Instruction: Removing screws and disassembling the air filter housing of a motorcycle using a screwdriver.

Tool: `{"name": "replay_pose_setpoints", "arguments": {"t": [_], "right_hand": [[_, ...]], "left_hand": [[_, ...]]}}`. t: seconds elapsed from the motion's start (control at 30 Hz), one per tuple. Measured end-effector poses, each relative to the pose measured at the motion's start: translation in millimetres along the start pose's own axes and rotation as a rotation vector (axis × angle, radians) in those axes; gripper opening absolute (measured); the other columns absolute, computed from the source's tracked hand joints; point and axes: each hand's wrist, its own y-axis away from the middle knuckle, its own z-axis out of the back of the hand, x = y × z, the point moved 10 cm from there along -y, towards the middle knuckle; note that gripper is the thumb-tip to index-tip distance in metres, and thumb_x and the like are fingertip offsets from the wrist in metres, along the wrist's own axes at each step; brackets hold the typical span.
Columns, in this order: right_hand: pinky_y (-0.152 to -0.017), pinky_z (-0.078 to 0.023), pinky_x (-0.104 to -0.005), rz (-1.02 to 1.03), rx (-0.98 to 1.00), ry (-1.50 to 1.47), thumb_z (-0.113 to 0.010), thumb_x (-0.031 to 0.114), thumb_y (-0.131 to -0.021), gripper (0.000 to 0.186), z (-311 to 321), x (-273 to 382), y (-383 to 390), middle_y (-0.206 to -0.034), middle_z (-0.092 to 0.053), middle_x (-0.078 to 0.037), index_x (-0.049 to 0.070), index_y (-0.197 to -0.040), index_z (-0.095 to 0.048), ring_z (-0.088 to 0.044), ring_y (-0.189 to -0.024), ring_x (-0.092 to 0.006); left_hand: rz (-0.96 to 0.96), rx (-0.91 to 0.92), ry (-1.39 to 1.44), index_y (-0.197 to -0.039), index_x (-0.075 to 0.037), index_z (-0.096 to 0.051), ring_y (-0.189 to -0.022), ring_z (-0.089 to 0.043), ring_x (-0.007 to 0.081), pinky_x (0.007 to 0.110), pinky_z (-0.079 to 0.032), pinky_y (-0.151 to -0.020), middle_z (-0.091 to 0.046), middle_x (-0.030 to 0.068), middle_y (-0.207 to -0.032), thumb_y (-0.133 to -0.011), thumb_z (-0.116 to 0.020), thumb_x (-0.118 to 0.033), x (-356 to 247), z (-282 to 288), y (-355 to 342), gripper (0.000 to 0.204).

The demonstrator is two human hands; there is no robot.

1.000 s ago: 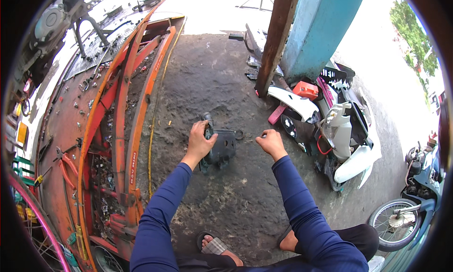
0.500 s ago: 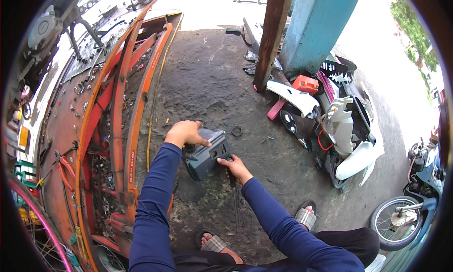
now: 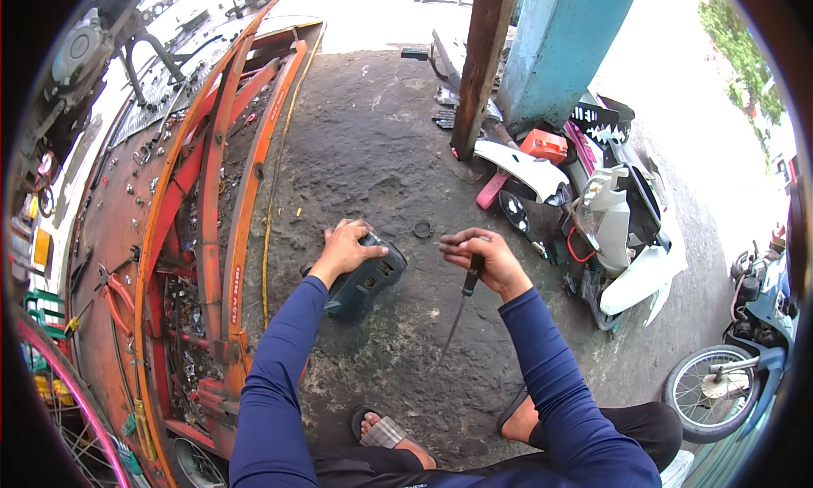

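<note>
A dark grey plastic housing (image 3: 366, 286), boxy with small openings in one side, is low over the rough floor; whether it rests there I cannot tell. My left hand (image 3: 345, 248) grips its top, thumb along the near upper edge. To the right of it, apart from the housing, my right hand (image 3: 498, 266) holds a screwdriver (image 3: 472, 278) by its dark handle. The long shaft slants down and left toward the floor. Some fingers of that hand stretch out to the left. A small dark ring (image 3: 423, 228) lies on the floor between my hands.
On the left stands an orange steel frame (image 3: 246, 192), with red-handled pliers (image 3: 117, 300) and loose hardware beside it. White motorcycle body panels (image 3: 635, 289) are heaped at right, near a wooden post (image 3: 483, 73) and blue pillar (image 3: 550, 56). A motorcycle wheel (image 3: 711, 395) is far right.
My right hand has left the housing and moved right and up with the screwdriver. The housing has turned in my left hand. My right foot has shifted left.
</note>
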Motion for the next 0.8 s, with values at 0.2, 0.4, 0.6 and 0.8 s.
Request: {"name": "replay_pose_setpoints", "arguments": {"t": [0.2,0.4,0.6,0.8], "right_hand": [[-0.048,-0.058,-0.0335,-0.395,-0.2,0.83,-0.056,0.028,-0.098,0.035,55.8,45.0,33.1,-0.073,-0.069,-0.019,-0.007,-0.098,-0.063,-0.07,-0.059,-0.0262],[-0.04,-0.038,-0.0221,0.073,-0.204,0.578,-0.057,0.012,-0.091,0.021,62.1,97.9,48.3,-0.066,-0.059,-0.001,0.0,-0.105,-0.066,-0.046,-0.046,-0.0046],[-0.052,-0.033,-0.0209,0.255,-0.143,0.8,-0.062,0.008,-0.09,0.02,7.1,82.9,46.5,-0.069,-0.056,0.006,0.002,-0.107,-0.072,-0.045,-0.059,-0.0019],[-0.046,-0.029,-0.0209,0.19,-0.207,0.673,-0.064,0.01,-0.091,0.019,46.0,71.8,41.5,-0.064,-0.054,0.007,0.002,-0.105,-0.073,-0.041,-0.052,-0.0009]], "left_hand": [[0.005,-0.228,0.112,-0.1,-0.004,-0.076,-0.119,-0.055,0.0294,0.048,-0.039,-0.1,-0.069,0.0059,-0.119,-0.074,-0.078,-0.051,15.9,19.8,-20.1,0.054],[0.107,-0.251,0.152,-0.112,-0.007,-0.071,-0.123,-0.055,0.0306,0.052,-0.036,-0.104,-0.066,0.0083,-0.122,-0.082,-0.072,-0.047,32.9,-1.8,-34.8,0.051],[0.012,-0.395,0.134,-0.118,-0.01,-0.068,-0.115,-0.06,0.0314,0.055,-0.034,-0.105,-0.066,0.0094,-0.12,-0.089,-0.065,-0.036,10.9,-7.7,-42.2,0.039],[0.002,-0.449,0.214,-0.112,-0.008,-0.072,-0.104,-0.064,0.0319,0.046,-0.04,-0.099,-0.069,0.0096,-0.11,-0.086,-0.071,-0.034,12.0,-4.6,-39.9,0.037]]}}
